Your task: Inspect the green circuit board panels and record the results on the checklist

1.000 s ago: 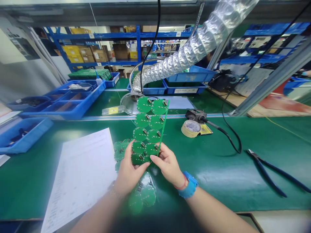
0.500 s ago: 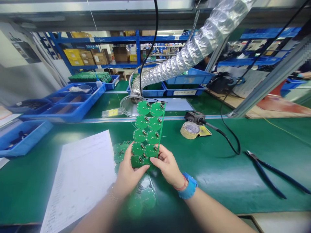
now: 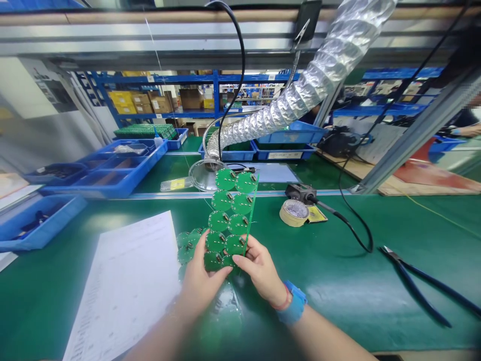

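A panel of round green circuit boards (image 3: 228,220) is held up tilted in front of me, in two columns with a narrow strip along its right edge. My left hand (image 3: 203,276) is closed on the lower left of the panel, thumb across its bottom. My right hand (image 3: 259,265) pinches the lower right edge, with a blue band on the wrist. Behind my left hand, more round green boards (image 3: 186,243) lie on the bench, partly hidden. A printed white sheet (image 3: 128,281) lies left of my left hand.
Pliers (image 3: 409,281) lie open at the right. A tape roll (image 3: 294,212) sits near a black cabled device (image 3: 300,192). Blue bins (image 3: 101,183) stand at the left. A silver duct (image 3: 278,100) comes down to a clear funnel (image 3: 205,175) behind the panel.
The whole view has shifted, so the bench and hands sit lower in the picture. Both hands keep their hold on the panel, with little change in its pose.
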Motion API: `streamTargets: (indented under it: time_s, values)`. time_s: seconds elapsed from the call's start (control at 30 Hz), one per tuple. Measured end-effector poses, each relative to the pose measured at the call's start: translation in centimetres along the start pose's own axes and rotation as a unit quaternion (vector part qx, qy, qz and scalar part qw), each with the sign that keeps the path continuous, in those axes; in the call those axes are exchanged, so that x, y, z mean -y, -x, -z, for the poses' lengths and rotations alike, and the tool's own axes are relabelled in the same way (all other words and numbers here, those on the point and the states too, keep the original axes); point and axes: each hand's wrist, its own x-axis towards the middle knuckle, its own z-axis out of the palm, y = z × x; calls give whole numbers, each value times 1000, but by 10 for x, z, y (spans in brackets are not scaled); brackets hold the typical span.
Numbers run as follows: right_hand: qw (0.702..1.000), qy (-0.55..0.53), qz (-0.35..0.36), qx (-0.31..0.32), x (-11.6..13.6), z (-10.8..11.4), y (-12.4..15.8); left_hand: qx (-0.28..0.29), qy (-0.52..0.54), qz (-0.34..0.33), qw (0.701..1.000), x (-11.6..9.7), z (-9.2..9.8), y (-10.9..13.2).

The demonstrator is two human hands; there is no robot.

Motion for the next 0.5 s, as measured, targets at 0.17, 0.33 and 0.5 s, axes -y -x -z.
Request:
streamTargets:
  time_s: [0.17,0.33,0.5]
  values:
    - [1000,-1,0,-1,-1,0,0,-5,-13,-2,1000,2,0,0]
    - [1000,0,2,2,-1,1,0,-4,-16,0,1000,2,-1,-1]
    - [1000,0,2,2,-2,1,-1,-4,-15,-4,1000,3,-1,-1]
